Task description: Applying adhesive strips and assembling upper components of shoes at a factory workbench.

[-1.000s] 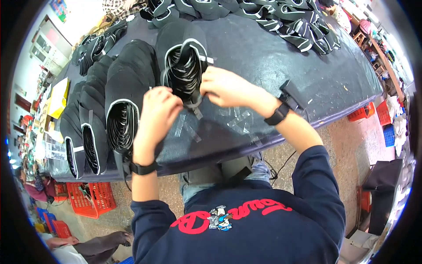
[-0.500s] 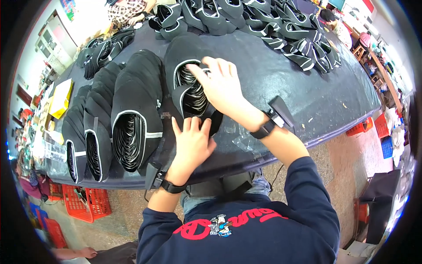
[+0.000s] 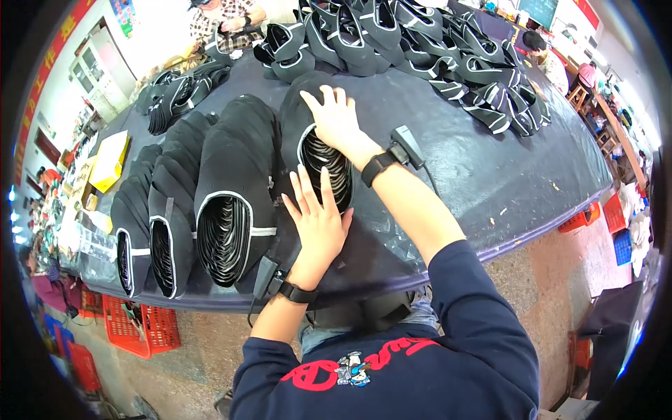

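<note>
My left hand (image 3: 318, 227) is spread wide, fingers nearly straight, over the near left edge of a black stack's mouth, gripping nothing. My right hand (image 3: 338, 126) lies across the top of that stack (image 3: 338, 168), fingers fanned and slightly bent; I can't tell how firmly it presses. The stack lies right in front of me on the dark table (image 3: 476, 182), its white-edged layers showing between my hands. Just left sits another stack (image 3: 238, 157), then two narrower stacks (image 3: 183, 168). Beyond are a pile of black pieces (image 3: 483, 77) and a yellow box (image 3: 110, 161). A red basket (image 3: 150, 329) stands on the floor.
</note>
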### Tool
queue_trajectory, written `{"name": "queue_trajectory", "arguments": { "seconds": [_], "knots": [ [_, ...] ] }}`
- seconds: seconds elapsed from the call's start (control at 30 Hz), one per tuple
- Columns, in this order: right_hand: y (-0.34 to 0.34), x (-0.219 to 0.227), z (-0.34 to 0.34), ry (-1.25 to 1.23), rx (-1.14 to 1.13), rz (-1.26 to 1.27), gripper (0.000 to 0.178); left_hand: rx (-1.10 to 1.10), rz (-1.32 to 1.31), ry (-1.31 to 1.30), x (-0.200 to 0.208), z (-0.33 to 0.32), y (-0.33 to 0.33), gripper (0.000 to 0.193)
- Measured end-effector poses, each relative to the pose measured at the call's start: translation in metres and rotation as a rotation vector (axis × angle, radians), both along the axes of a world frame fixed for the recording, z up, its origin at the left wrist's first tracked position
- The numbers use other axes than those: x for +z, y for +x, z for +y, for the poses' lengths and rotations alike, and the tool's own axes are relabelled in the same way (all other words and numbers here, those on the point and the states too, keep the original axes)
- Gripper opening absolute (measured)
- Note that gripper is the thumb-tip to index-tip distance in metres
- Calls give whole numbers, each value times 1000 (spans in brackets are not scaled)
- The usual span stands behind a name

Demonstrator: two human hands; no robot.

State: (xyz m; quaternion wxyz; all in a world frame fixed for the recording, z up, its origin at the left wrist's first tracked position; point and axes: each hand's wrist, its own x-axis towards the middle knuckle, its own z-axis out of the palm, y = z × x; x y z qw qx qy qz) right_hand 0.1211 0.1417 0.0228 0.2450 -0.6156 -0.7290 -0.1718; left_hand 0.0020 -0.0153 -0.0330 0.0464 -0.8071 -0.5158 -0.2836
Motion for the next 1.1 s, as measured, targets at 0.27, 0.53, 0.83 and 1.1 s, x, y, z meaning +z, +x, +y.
{"name": "queue_trajectory", "arguments": {
  "seconds": [0.27,0.53,0.83,1.1],
  "knots": [
    [55,22,22,-516,98,337,91,-10,60,-176,4,8,17,101],
    [62,-11,18,-161,65,181,67,94,-16,-54,-1,48,29,103],
    [318,-18,-44,166,-1145,445,42,7,-129,-32,-5,48,27,95],
    [418,-15,-83,-390,-969,414,70,-46,-151,0,-6,49,26,97]
  ]
}}
